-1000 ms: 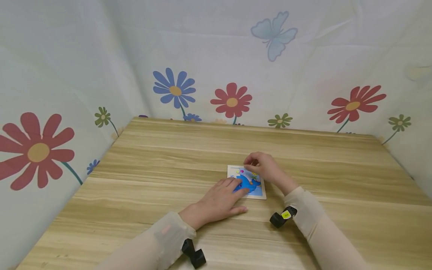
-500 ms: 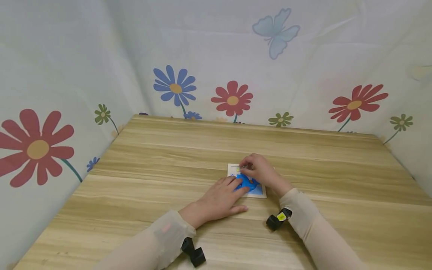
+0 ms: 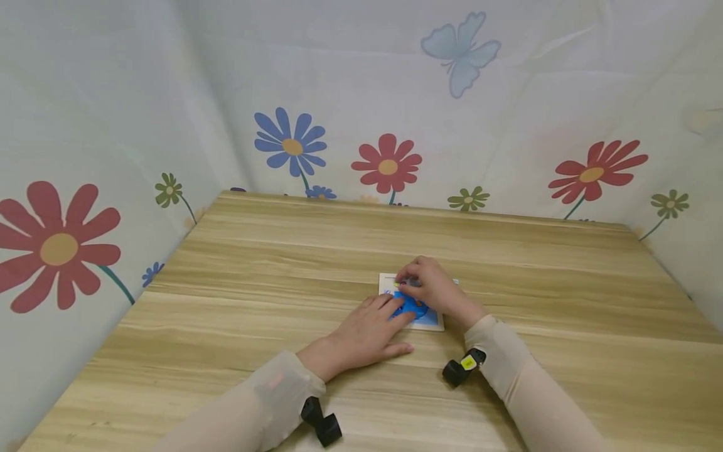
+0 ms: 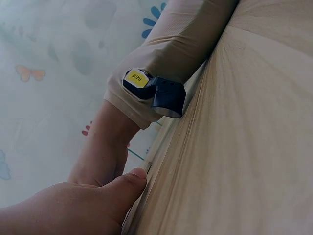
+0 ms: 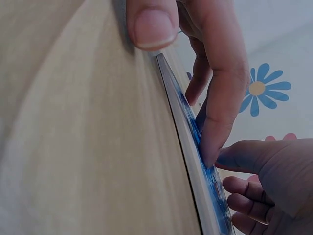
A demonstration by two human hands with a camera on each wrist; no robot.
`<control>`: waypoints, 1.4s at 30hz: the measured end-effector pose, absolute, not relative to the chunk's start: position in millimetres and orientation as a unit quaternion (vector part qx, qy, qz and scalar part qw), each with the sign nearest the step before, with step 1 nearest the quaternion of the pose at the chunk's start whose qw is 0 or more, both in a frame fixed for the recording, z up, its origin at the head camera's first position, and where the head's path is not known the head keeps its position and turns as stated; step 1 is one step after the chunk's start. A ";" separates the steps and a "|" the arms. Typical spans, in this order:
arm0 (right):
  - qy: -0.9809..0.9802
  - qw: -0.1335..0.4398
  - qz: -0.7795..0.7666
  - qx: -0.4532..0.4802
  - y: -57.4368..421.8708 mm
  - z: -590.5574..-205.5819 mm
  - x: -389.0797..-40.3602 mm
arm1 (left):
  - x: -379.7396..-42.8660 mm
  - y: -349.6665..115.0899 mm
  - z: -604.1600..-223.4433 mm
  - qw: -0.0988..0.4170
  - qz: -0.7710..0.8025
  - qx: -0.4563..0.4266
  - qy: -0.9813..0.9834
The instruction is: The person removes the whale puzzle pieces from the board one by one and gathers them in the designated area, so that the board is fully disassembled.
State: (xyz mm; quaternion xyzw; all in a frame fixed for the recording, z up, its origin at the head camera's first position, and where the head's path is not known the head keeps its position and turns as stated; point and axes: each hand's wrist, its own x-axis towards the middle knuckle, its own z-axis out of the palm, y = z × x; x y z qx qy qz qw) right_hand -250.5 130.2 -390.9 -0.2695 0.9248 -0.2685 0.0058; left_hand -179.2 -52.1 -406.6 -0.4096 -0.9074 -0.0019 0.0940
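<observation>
A small square puzzle board [image 3: 386,280] with a blue whale picture [image 3: 410,306] lies flat on the wooden table. My left hand [image 3: 364,331] rests on it with fingers spread and straight. In the right wrist view its fingertips press the blue picture [image 5: 194,128], and its thumb [image 5: 154,29] hangs close to the camera. My right hand [image 3: 435,287] is bent over the board's upper part, thumb and forefinger together. They pinch what looks like a small puzzle piece [image 3: 397,284] with yellow and reddish marks, mostly hidden. In the right wrist view the right hand's fingers [image 5: 249,198] are curled.
Bare wooden tabletop [image 3: 271,263] surrounds the board. A bit of light blue [image 3: 455,281] shows behind the right hand, mostly covered. Black camera mounts sit on both wrists [image 3: 321,422]. A white curtain [image 3: 339,69] with printed flowers and a butterfly hangs behind the table.
My right hand has moved left and slightly down over the board, its fingertips now near the upper left part. A light blue bit has come into view behind it. My left hand stays put.
</observation>
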 end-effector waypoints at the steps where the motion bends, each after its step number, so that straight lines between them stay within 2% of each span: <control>1: 0.925 0.005 -0.268 -0.269 130.0 -390.8 -250.8 | -179.4 -52.2 -406.4 0.095 -0.002 -0.410 -0.907; 42: 0.917 0.031 -0.300 -0.261 132.4 -386.0 -249.3 | -172.8 -49.0 -400.8 0.091 0.013 -0.400 -0.912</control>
